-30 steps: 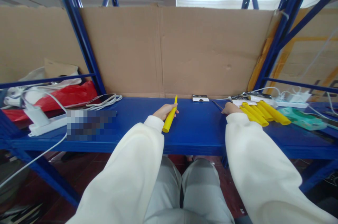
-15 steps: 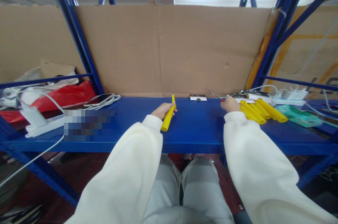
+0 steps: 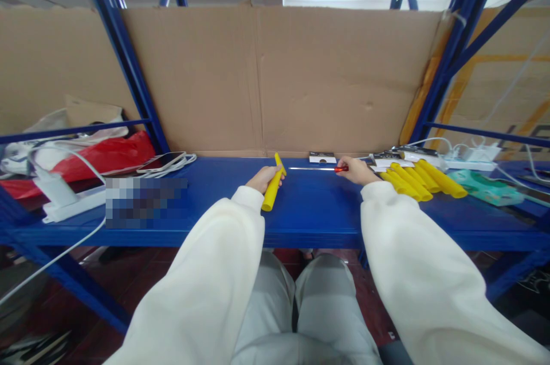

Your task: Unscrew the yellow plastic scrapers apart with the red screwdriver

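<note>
My left hand (image 3: 265, 179) is closed around a yellow tube-like piece (image 3: 271, 192). Its round end points toward me, and its narrower far part tilts up to the left. Between the thumb and fingers of my right hand (image 3: 356, 171) is the red handle of a screwdriver (image 3: 313, 168). The long thin metal shaft lies level, pointing left, with its tip just right of the yellow piece; I cannot tell whether they touch. Just right of my right hand, several similar yellow pieces (image 3: 413, 183) lie side by side on the blue shelf (image 3: 318, 204).
A small black-and-white box (image 3: 322, 157) stands against the cardboard panel (image 3: 309, 78). On the right are a teal packet (image 3: 487, 187) and a white power strip (image 3: 470, 165). On the left lie a red bag (image 3: 107, 157), white cables (image 3: 174, 164) and another power strip (image 3: 75, 204).
My right hand has moved left with the screwdriver, whose shaft has swung level toward the yellow piece. The yellow piece in my left hand has turned, its far end shifting left.
</note>
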A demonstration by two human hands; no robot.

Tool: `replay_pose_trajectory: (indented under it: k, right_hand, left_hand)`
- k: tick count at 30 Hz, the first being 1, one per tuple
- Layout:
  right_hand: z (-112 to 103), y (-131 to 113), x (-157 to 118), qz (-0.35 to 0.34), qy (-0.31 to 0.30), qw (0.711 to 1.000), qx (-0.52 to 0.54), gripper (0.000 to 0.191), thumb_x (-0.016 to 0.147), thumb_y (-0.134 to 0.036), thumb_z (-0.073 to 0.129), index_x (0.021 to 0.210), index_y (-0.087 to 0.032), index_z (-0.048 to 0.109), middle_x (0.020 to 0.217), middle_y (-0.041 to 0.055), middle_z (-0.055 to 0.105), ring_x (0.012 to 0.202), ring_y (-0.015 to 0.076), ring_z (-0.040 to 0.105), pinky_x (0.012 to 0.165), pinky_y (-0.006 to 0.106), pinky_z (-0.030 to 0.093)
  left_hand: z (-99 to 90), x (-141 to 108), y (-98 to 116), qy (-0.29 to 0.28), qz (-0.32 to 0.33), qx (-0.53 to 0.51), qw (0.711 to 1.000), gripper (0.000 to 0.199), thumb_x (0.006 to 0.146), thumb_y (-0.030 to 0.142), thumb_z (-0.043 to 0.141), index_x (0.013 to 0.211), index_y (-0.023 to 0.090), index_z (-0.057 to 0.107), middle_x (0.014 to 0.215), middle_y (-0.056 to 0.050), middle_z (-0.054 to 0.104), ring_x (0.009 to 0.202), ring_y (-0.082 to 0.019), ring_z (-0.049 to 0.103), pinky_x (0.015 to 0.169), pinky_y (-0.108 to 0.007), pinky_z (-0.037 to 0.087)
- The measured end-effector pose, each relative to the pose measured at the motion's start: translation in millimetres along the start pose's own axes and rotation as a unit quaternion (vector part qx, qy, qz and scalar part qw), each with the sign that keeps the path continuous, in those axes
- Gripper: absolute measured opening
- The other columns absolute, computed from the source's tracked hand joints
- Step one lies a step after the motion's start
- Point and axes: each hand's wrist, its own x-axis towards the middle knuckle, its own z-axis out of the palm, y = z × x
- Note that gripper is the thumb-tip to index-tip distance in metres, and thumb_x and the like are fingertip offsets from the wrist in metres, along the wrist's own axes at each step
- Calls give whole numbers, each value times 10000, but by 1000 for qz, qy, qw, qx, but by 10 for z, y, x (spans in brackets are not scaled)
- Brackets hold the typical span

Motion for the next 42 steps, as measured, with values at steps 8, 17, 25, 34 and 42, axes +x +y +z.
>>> replay_pose_trajectory:
  k: [8, 17, 25, 34, 42]
  right_hand:
    - [67, 4, 29, -36, 4, 999, 2, 129, 788, -203, 696, 905, -240, 657, 965, 32, 761, 948, 247, 687, 845, 355, 467]
    - [112, 77, 74, -59, 20, 998, -1, 96, 791, -256, 708, 877, -249, 664, 877, 25, 753, 857, 236, 684, 769, 337, 474]
    - [89, 22, 49, -48, 6, 999, 1, 109, 796, -221, 698, 896, -239, 661, 938, 35, 757, 909, 238, 685, 802, 336, 471]
    - [134, 65, 73, -55, 4, 998, 8, 126, 769, -199, 717, 880, -233, 669, 910, 29, 755, 859, 215, 684, 761, 309, 487]
    - [175, 117, 109, -89, -20, 995, 27, 77, 755, -243, 749, 793, -228, 683, 748, 10, 725, 739, 188, 668, 691, 279, 492]
  left_hand:
    - [10, -4, 8, -20, -1, -4, 1000, 267, 1043, 233, 434, 924, 102, 634, 510, 19, 521, 355, -95, 436, 339, -196, 361]
    - [6, 7, 9, -5, 3, -6, 1000, 276, 1037, 230, 439, 895, 95, 633, 505, 18, 511, 360, -104, 440, 359, -207, 356]
    - [5, -6, 14, -10, 0, -5, 1000, 275, 1038, 233, 437, 898, 98, 631, 517, 18, 516, 364, -103, 445, 371, -209, 359]
    - [31, -55, 33, -4, -1, 15, 1000, 280, 1040, 229, 446, 847, 109, 609, 499, 20, 518, 358, -96, 438, 367, -203, 357]
    - [37, -47, 29, 7, 5, 30, 1000, 260, 1031, 213, 465, 843, 108, 611, 501, 18, 524, 362, -102, 449, 378, -212, 364]
